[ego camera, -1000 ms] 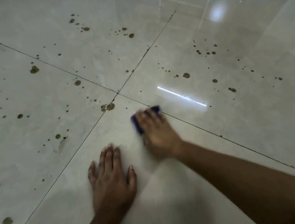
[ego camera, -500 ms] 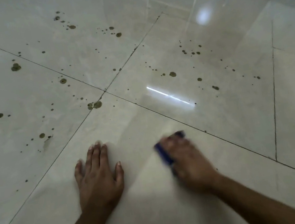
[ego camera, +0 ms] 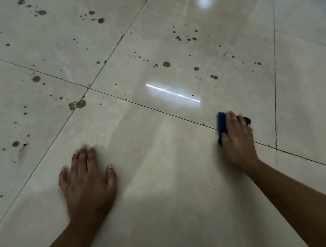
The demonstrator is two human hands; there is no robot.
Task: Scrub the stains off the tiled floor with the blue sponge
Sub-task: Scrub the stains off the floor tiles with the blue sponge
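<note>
My right hand (ego camera: 237,138) presses the blue sponge (ego camera: 221,124) flat on the glossy grey tiled floor (ego camera: 166,185), right on a dark grout line at the right of the near tile. Most of the sponge is hidden under my fingers; only its left edge and a far corner show. My left hand (ego camera: 86,182) rests flat on the near tile, fingers spread, holding nothing. Brown stains (ego camera: 77,104) dot the tiles beyond, with a large pair at the grout crossing, further spots (ego camera: 166,64) on the far right tile and more (ego camera: 16,144) on the left tile.
Grout lines (ego camera: 88,88) cross ahead of my left hand. A bright strip of reflected light (ego camera: 172,93) lies on the far right tile. The tile under my hands shows no large stains.
My right hand has swept the sponge from near the grout crossing back and far to the right along the grout line. My left hand stays planted on the tile.
</note>
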